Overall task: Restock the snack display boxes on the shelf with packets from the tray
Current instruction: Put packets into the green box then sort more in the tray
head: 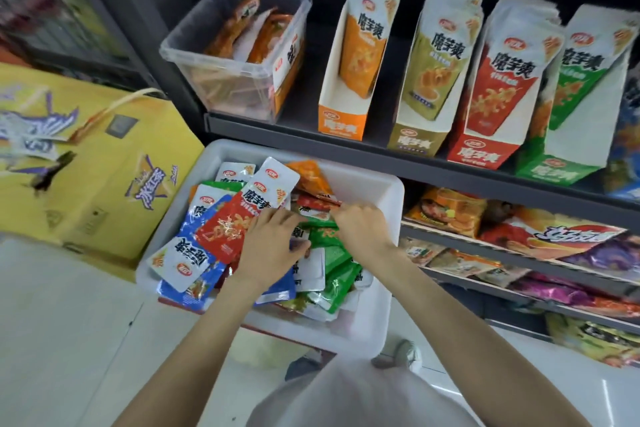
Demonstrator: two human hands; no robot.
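In white tray (367, 329) below shelf edge (346, 146): both hands digging among loose packets. Left hand (268, 246) lying fingers-spread on red packet (228, 222). Right hand (360, 225) curling fingers, pinching packet near tray's far right corner. Display boxes (485, 87) standing along shelf front edge.

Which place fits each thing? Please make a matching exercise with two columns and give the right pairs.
Things:
1. orange display box
2. clear plastic bin
3. yellow carton
4. green display box

Places:
A. on the floor, left of the white tray
B. far right of the four boxes
C. shelf, left end
D. shelf, just right of the bin

Pairs: 1-D, 2-C, 3-A, 4-B
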